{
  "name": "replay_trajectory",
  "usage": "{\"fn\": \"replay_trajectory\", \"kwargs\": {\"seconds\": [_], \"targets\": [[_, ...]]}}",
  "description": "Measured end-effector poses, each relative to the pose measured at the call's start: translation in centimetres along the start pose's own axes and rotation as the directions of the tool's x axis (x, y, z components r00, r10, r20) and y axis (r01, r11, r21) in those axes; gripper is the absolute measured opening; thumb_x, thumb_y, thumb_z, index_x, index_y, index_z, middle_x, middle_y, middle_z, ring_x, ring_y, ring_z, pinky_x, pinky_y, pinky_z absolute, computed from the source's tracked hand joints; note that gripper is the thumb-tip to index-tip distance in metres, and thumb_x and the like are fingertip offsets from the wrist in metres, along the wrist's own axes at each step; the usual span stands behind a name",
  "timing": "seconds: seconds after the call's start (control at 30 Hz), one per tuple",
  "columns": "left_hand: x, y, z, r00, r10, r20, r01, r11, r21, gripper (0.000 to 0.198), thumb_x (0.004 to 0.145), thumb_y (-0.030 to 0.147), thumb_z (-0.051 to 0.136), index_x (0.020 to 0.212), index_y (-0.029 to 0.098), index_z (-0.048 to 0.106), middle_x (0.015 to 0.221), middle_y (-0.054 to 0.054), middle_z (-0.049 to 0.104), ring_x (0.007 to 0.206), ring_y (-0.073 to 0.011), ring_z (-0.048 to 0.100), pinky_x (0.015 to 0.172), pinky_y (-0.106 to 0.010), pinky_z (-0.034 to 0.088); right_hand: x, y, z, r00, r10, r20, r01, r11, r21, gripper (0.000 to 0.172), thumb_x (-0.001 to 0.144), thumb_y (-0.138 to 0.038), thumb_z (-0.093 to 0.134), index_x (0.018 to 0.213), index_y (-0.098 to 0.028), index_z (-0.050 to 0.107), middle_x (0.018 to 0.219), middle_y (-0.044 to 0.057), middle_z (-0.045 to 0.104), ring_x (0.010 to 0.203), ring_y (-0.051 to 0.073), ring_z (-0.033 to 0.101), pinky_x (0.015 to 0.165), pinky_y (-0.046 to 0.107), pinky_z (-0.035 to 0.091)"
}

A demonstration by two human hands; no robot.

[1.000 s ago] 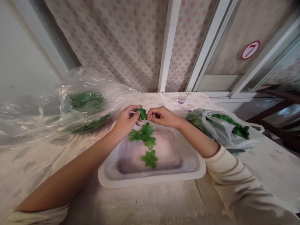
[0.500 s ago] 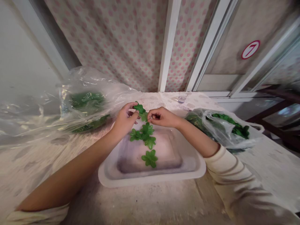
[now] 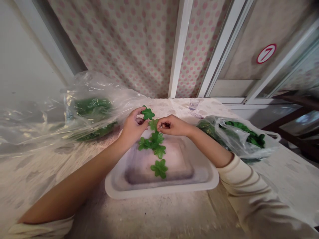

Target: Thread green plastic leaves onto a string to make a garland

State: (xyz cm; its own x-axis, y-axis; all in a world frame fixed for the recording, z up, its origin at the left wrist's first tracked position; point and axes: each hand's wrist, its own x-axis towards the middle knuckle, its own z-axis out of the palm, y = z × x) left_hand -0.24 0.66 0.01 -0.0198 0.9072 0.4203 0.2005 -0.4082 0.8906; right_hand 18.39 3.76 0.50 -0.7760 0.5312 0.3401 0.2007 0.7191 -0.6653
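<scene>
Flanking the white tray (image 3: 161, 192), two plastic bags (image 3: 99, 88) hold green clovers (image 3: 93, 106).

Single head-worn view, close above the left hand (image 3: 133, 126) and right hand (image 3: 172, 125), facing forward and down.

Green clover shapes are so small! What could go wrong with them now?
The clover shape at the fingers of the left hand might slip and land outside the white tray, since it is beyond the tray's rim. The right hand is very close to the clovers lying in the tray, so it could bump them out of place.
</scene>
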Motion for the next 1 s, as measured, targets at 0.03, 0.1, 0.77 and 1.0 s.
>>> {"fn": "replay_trajectory", "kwargs": {"seconds": [0.03,0.1,0.77,1.0], "targets": [[0.00,0.02,0.01,1.000,0.006,-0.005,-0.006,1.000,0.001,0.046,0.065,0.013,0.062,0.110,0.016,0.051,0.103,-0.005,0.058,0.057,-0.0045,0.055,0.052,-0.020,0.049,0.00,0.01,-0.01,1.000,0.000,-0.001,0.000,1.000,-0.004,0.006,0.075,-0.018,0.055,0.074,-0.013,0.057,0.055,-0.006,0.038,0.049,0.005,0.031,0.048,0.018,0.027],[0.03,0.05,0.01,0.999,0.021,-0.024,-0.021,1.000,0.006,0.046,0.065,0.012,0.062,0.110,0.016,0.051,0.105,-0.005,0.058,0.056,-0.0035,0.054,0.053,-0.019,0.047,-0.01,0.00,-0.03,1.000,0.002,-0.002,-0.002,1.000,-0.010,0.006,0.075,-0.018,0.055,0.074,-0.013,0.058,0.054,-0.007,0.037,0.049,0.005,0.030,0.048,0.018,0.027],[-0.01,0.54,0.04,0.998,0.002,-0.064,-0.005,0.999,-0.037,0.036,0.069,0.023,0.062,0.103,0.015,0.054,0.095,-0.005,0.059,0.064,-0.0092,0.060,0.051,-0.020,0.047,-0.24,-0.72,-0.12,0.997,0.025,-0.076,-0.024,1.000,0.008,0.027,0.078,-0.035,0.058,0.065,-0.012,0.055,0.050,-0.006,0.037,0.047,0.005,0.029,0.045,0.019,0.025],[-0.38,0.18,-0.12,0.993,-0.003,0.115,0.003,1.000,0.002,0.032,0.071,0.021,0.061,0.101,0.017,0.055,0.078,0.000,0.059,0.062,-0.0098,0.060,0.055,-0.022,0.047,0.27,-0.29,-0.50,0.904,-0.115,-0.412,0.045,0.984,-0.175,0.027,0.082,-0.033,0.054,0.102,-0.017,0.061,0.090,0.007,0.057,0.078,0.014,0.053,0.059,0.023,0.043]]}}
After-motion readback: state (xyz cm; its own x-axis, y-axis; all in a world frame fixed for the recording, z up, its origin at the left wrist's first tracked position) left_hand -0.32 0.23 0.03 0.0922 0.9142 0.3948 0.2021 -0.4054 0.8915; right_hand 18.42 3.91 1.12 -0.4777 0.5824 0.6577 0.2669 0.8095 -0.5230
